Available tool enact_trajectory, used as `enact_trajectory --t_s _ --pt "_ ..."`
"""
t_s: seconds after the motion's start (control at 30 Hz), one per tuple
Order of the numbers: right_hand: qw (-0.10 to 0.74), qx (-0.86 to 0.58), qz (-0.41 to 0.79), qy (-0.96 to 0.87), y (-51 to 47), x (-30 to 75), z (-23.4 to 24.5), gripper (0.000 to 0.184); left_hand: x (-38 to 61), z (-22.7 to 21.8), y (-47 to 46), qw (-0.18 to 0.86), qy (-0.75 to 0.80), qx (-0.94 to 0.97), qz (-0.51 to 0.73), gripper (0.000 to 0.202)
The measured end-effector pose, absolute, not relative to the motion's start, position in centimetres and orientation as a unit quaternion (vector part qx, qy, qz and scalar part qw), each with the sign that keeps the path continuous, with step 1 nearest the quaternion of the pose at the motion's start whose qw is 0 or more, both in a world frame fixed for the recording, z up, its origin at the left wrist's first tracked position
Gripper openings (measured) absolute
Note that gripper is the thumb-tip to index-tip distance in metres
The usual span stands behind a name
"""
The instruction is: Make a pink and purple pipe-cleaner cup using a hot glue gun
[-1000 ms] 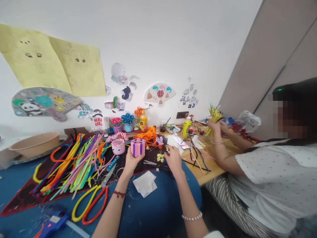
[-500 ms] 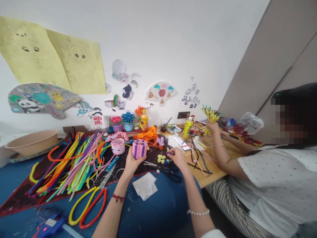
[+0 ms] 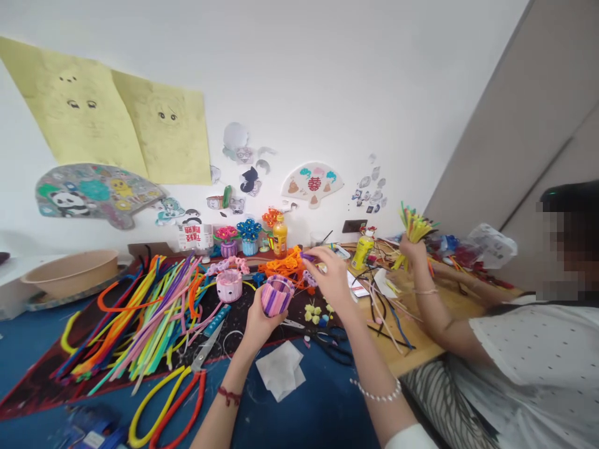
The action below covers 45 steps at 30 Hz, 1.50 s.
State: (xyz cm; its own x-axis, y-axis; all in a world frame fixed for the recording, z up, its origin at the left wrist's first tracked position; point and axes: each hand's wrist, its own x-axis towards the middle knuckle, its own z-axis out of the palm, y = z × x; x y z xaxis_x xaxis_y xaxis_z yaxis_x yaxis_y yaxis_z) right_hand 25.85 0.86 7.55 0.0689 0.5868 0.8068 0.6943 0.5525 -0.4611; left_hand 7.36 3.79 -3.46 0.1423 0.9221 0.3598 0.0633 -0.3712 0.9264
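Here we hold one striped cup (image 3: 276, 295), pink and purple, lifted just off the tabletop (image 3: 299, 405) and tilted. The fingers of our left hand (image 3: 256, 319) are wrapped around its lower side from beneath. Just above and to the right of the striped cup, our right hand (image 3: 333, 277) has its fingers pinched on one small purple piece (image 3: 307, 255), clear of the cup's rim. Just left of the striped cup stands one pink cup (image 3: 229, 285) with two dark eyes on its side. Farther left lies a heap of pipe cleaners (image 3: 140, 305), too many for us to count. Below and left of the striped cup we count two thick loops (image 3: 163, 393), one yellow and one red, with one pair of silver scissors (image 3: 206, 345) between them and the cup. Directly below the striped cup lies one white tissue (image 3: 281, 373). To its right is a small cluster of yellow flowers (image 3: 316, 310), whose number we cannot tell, and one pair of black scissors (image 3: 334, 349). Behind the striped cup, by the wall, we count two bottles, an orange bottle (image 3: 279, 236) and a yellow-green bottle (image 3: 364, 249). Well to the right, another person's hand (image 3: 412, 249) grips one bundle of yellow stems (image 3: 414, 224). Far to the left sits one tan bowl (image 3: 70, 271).
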Motion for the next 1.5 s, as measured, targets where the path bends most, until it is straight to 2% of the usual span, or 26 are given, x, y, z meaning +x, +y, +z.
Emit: enact_trajectory --t_s 0.4,0.67,0.77,0.97,1.03,1.2,1.37,1.43,1.5 --pt "0.604 -0.403 -0.085 -0.683 2.6 24.4 8.2 0.016 7.3 -4.5 4.3 0.427 0.372 0.638 0.522 0.065" --pt "0.496 -0.361 0.002 -0.789 3.5 22.9 6.9 0.018 7.6 -4.0 4.0 0.443 0.361 0.627 0.529 0.068" --pt "0.486 -0.360 0.032 -0.796 3.5 23.0 6.6 0.023 7.6 -3.9 3.9 0.448 0.367 0.620 0.529 0.069" --pt "0.560 -0.446 0.061 -0.695 4.4 27.2 5.7 0.039 7.3 -3.1 3.7 0.475 0.368 0.595 0.533 0.071" --pt "0.563 -0.492 0.067 -0.661 5.3 29.3 4.2 0.037 7.2 -2.8 3.6 0.486 0.368 0.585 0.536 0.073" --pt "0.498 -0.602 0.089 -0.618 7.3 32.8 -0.9 0.019 7.5 -2.7 3.4 0.511 0.359 0.555 0.550 0.078" --pt "0.464 -0.644 0.100 -0.600 7.7 32.4 -4.2 0.035 7.8 -3.1 3.5 0.516 0.363 0.530 0.567 0.077" --pt "0.463 -0.653 0.098 -0.590 7.7 31.8 -4.6 0.044 7.8 -3.2 3.7 0.517 0.363 0.525 0.570 0.076" --pt "0.465 -0.660 0.091 -0.583 7.5 31.3 -4.4 0.046 7.7 -3.3 3.8 0.516 0.363 0.523 0.573 0.076"
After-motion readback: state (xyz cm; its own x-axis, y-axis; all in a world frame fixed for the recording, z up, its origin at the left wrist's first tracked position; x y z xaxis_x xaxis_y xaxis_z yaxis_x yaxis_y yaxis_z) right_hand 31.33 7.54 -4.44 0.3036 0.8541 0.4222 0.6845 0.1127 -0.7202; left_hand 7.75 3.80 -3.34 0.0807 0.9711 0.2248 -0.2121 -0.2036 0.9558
